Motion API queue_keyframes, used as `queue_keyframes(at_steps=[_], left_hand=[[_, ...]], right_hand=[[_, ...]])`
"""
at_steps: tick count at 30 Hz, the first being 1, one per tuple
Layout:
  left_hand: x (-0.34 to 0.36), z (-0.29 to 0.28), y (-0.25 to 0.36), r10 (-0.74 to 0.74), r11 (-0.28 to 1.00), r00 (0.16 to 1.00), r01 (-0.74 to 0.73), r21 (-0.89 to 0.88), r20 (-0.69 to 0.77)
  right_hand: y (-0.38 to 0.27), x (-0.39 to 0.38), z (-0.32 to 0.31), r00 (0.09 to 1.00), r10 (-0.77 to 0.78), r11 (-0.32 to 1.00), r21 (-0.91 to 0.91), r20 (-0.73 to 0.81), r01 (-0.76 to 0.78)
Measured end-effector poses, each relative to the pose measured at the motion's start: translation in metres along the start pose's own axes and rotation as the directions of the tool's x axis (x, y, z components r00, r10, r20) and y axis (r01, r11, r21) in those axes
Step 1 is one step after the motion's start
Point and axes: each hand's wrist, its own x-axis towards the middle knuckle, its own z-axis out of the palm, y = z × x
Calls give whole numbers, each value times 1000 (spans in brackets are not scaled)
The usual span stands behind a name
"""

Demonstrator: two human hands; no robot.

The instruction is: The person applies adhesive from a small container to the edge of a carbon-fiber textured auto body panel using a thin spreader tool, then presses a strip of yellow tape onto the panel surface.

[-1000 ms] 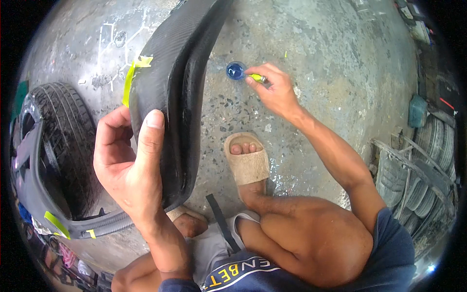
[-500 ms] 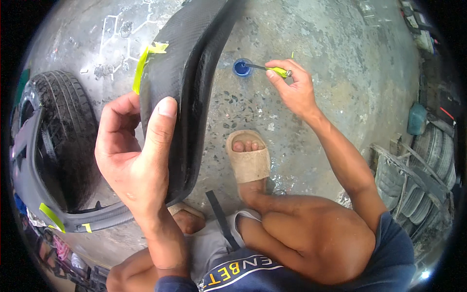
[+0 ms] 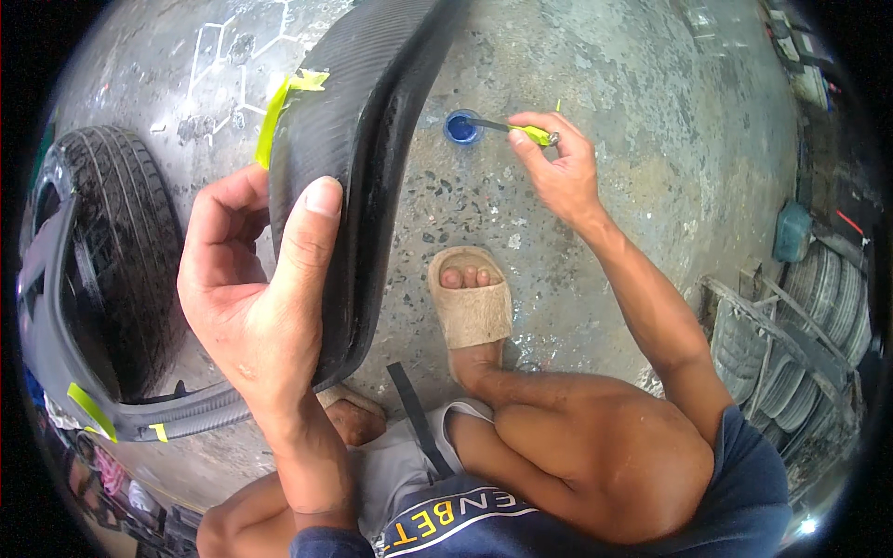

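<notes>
My left hand (image 3: 251,288) grips the edge of a long, curved black panel (image 3: 339,112) with a carbon-fibre weave, thumb on its face and fingers behind. Bright yellow-green tape (image 3: 272,126) is stuck on the panel's left edge, just above my fingers. Between the fingertips and thumb of my right hand (image 3: 566,177) is a thin dark tool (image 3: 493,125) with yellow-green tape round its handle. The tool's tip is inside a small clear cup (image 3: 450,134) of blue liquid on the floor; the tip's shape cannot be made out.
A tyre (image 3: 130,242) stands at the left, and the panel's lower part curves in front of it. Several worn grey tyres (image 3: 795,372) and a metal frame (image 3: 786,330) are at the right, beside a teal container (image 3: 793,232). My sandalled foot (image 3: 473,307) rests on the concrete floor (image 3: 642,112).
The view has shifted slightly. My left hand stays on the panel, and the tool in my right hand keeps its tip in the cup. No grip has changed.
</notes>
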Motion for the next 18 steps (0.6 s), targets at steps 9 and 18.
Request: queue_keyframes(at_steps=[9, 18], left_hand=[[0, 0, 0, -9, 999, 1000, 10, -34, 19], [0, -3, -6, 52, 999, 998, -52, 3, 38]], right_hand=[[1, -2, -2, 997, 68, 998, 0, -23, -68], [2, -3, -1, 995, 73, 997, 45, -65, -70]])
